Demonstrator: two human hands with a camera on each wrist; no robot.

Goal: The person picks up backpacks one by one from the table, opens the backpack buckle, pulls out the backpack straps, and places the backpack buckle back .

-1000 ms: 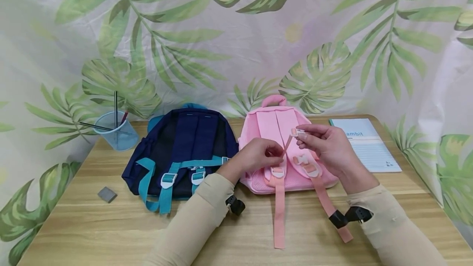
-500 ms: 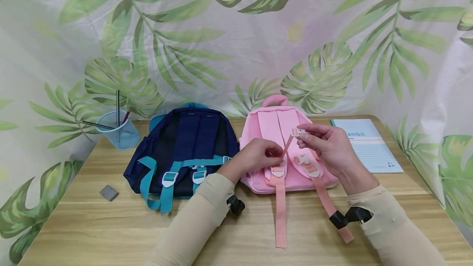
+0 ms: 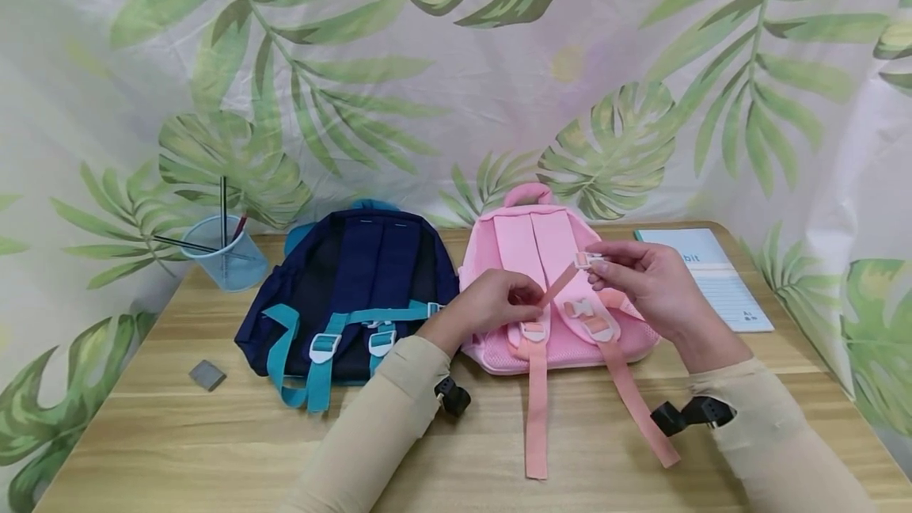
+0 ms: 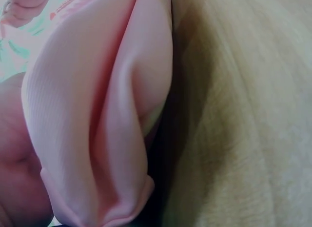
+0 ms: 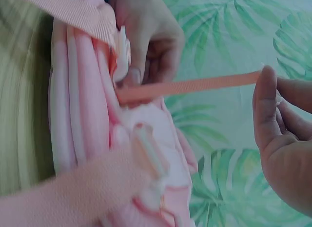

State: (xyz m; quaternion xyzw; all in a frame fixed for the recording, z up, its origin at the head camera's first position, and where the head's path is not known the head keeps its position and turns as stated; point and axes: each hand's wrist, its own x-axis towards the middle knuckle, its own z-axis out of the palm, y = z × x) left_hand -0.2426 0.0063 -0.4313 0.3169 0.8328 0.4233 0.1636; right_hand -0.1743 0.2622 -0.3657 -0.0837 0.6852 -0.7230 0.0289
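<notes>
A pink backpack (image 3: 484, 260) lies back side up on the wooden table. A short orange-pink chest strap (image 3: 560, 285) stretches taut between the two hands. My right hand (image 3: 648, 283) pinches the white buckle (image 3: 586, 260) at its free end; in the right wrist view the fingers (image 5: 266, 102) cover that buckle. My left hand (image 3: 499, 303) pinches the strap low down, beside the shoulder strap's white adjuster (image 3: 533, 331). Another white buckle (image 3: 579, 308) rests on the right shoulder strap. In the left wrist view, the backpack's pink side (image 4: 73, 100) hides most of the left hand.
Left of the pink bag lies a navy backpack (image 3: 306, 283) with teal straps. A blue mesh pen cup (image 3: 231, 264) holds pens at the back left, and a grey square piece (image 3: 207, 375) lies nearer. A notebook (image 3: 727, 291) is at right. Two loose webbing tails (image 3: 537, 426) hang toward the front.
My right hand has shifted right and slightly down with the buckle, so the strap slants more toward the right. The left hand has barely moved.
</notes>
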